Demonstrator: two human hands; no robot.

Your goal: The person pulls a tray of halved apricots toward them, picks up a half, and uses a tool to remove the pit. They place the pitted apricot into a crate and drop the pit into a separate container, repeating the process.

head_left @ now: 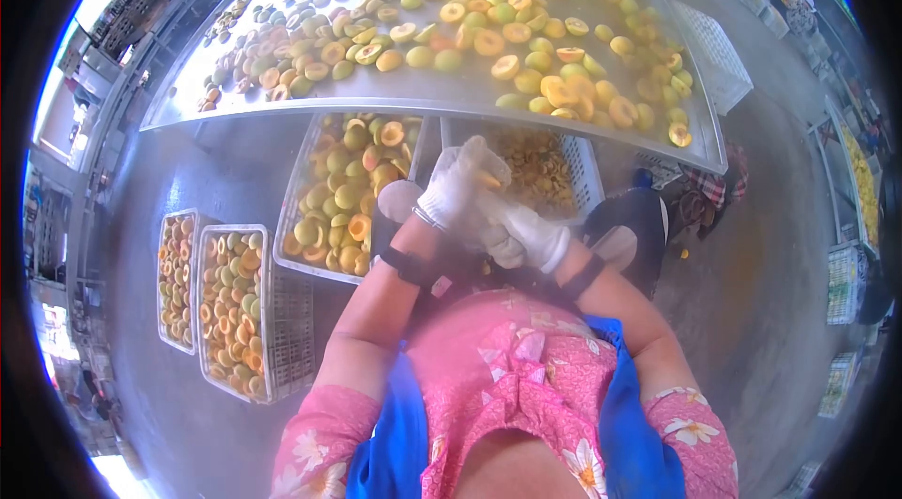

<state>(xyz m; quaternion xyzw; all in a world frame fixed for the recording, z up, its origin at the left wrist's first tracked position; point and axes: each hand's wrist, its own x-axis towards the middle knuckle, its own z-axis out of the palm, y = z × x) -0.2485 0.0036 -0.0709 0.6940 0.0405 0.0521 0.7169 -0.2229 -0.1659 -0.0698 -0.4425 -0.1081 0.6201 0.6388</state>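
While you look down past your pink flowered top, both gloved hands meet just below the table edge, and the scene reads as follows:

Left hand: your left hand (458, 181), in a white glove, is curled shut around a peach half (487, 179); only a sliver of orange flesh shows between the fingers.

Right hand: your right hand (522, 232), also white-gloved, is closed and pressed against the left one from below; what it grips is hidden by the glove (a tool or only the fruit, you cannot tell from this view).

Peach half: it sits in your left palm, above the gap between the two crates under the table.

Metal table (178, 114): it stretches across the top of the view, covered with cut peach halves (489, 41), most lying face up, yellow and orange.

Near crate (293, 217): a white crate just left of your hands, filled with yellow-green peaches.

Far crate (584, 170): a white crate behind your hands, holding small orange pieces.

Floor crates (272, 330): two more white crates well off to your left, with peach halves laid in rows.

Apron: blue straps (395, 433) run down over your top on both sides.
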